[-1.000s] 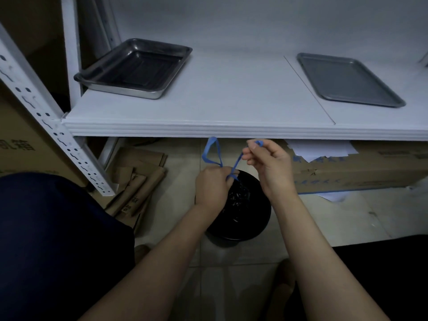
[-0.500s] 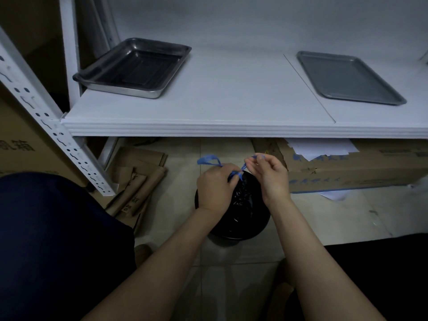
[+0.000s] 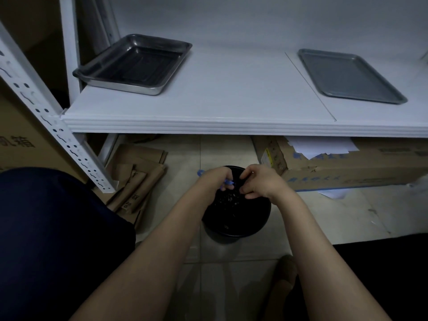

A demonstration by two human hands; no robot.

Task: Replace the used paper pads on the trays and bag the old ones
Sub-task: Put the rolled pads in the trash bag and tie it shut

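Tying off the black bag (image 3: 231, 201) beneath both hands: the left hand (image 3: 214, 181) grips its blue drawstring (image 3: 228, 181) and the right hand (image 3: 260, 181) pinches its neck; next, probably, the knot needs pulling tight.

Bare forearms (image 3: 162, 239), dark navy clothing (image 3: 58, 228)

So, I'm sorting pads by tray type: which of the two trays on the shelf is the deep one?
The left steel tray: it has tall sloping walls. The right tray is nearly flat, with just a low rim.
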